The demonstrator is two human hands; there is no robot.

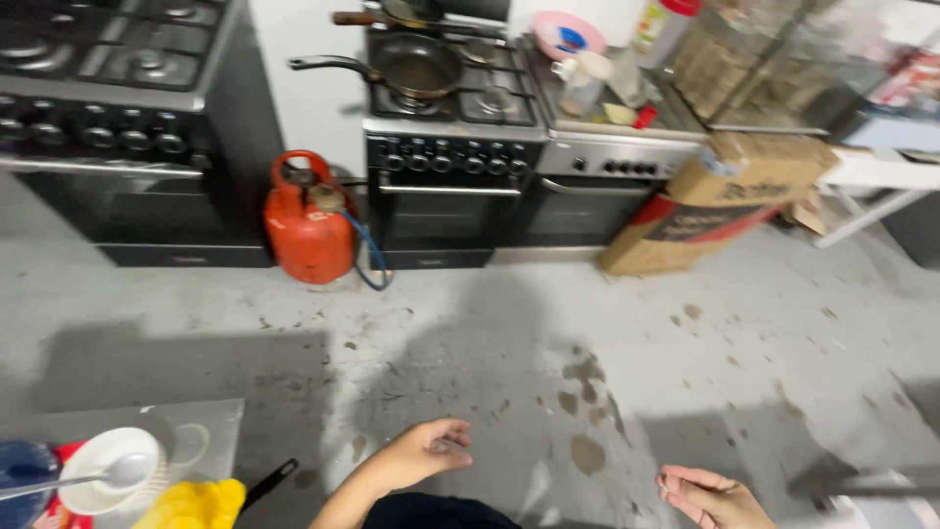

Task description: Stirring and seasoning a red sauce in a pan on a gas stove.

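Left hand: the left hand (426, 453) hangs low over the floor, fingers loosely curled, palm empty, touching nothing.
Right hand: the right hand (710, 495) sits at the bottom edge, fingers folded in toward the palm, holding nothing.
White bowl: a white bowl (103, 470) rests on a glass-topped surface (211, 421) at lower left, well apart from the left hand; a metal spoon (93, 477) lies in it, handle pointing left.
Beside the bowl: something yellow (191, 504) and a black handle (269, 482) poke past the surface's edge.
Frying pan: a dark frying pan (416, 67) stands on the middle gas cooker (450, 147), handle reaching left over the edge; I cannot tell what is in it.
Pink bowl: a pink bowl (566, 34) sits tilted behind the steel cooker (602, 157).
Gas cylinder: a red gas cylinder (308, 220) stands upright between the black stove (117, 127) and the middle cooker, with a blue hose (372, 260).
Cardboard box: a cardboard box (720, 201) leans against the steel cooker.
Open room: stained concrete floor (548, 333) lies wide between hands and cookers.
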